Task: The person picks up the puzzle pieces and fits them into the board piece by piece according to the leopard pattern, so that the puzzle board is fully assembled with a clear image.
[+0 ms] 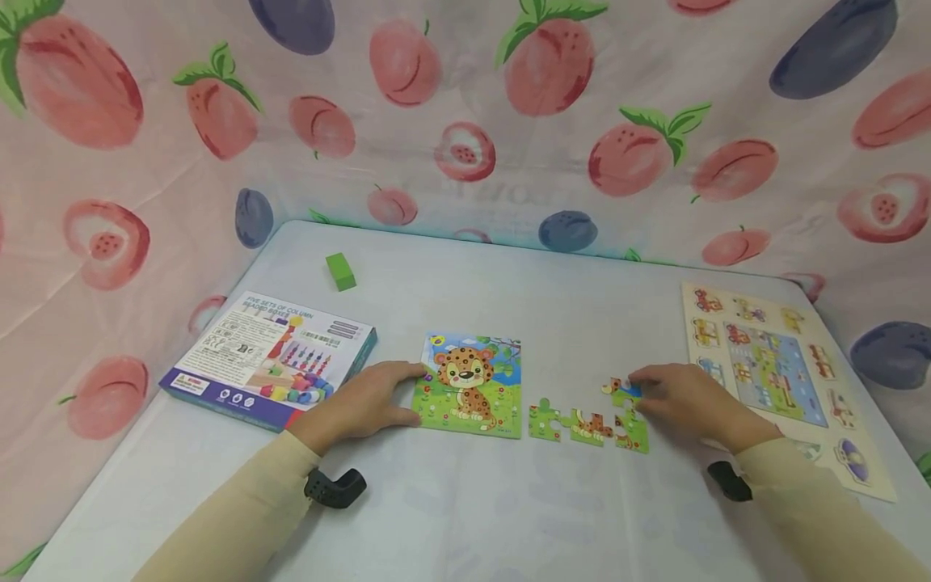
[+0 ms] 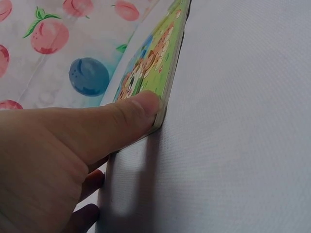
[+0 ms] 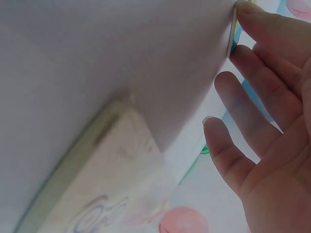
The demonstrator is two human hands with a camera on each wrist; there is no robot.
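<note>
A square puzzle board (image 1: 467, 388) with a spotted leopard cub picture lies at the middle of the table. My left hand (image 1: 367, 408) holds its left edge; the thumb (image 2: 146, 103) rests on the board's near corner, and the other fingers are partly hidden behind it. To the board's right, several loose jigsaw pieces (image 1: 587, 427) stand in a row, some joined. My right hand (image 1: 672, 396) pinches a jigsaw piece (image 1: 627, 390) with blue on it, by thumb and index finger, at the upper right of the row. The hand's remaining fingers (image 3: 224, 153) are spread apart from the piece.
A flat box (image 1: 269, 356) with bead pictures lies left of my left hand. Behind it sits a green block (image 1: 340, 272). At the right, a wooden picture board (image 1: 785, 380) with vehicle shapes extends under and past my right wrist. Fruit-patterned cloth (image 1: 465, 97) walls the table's back.
</note>
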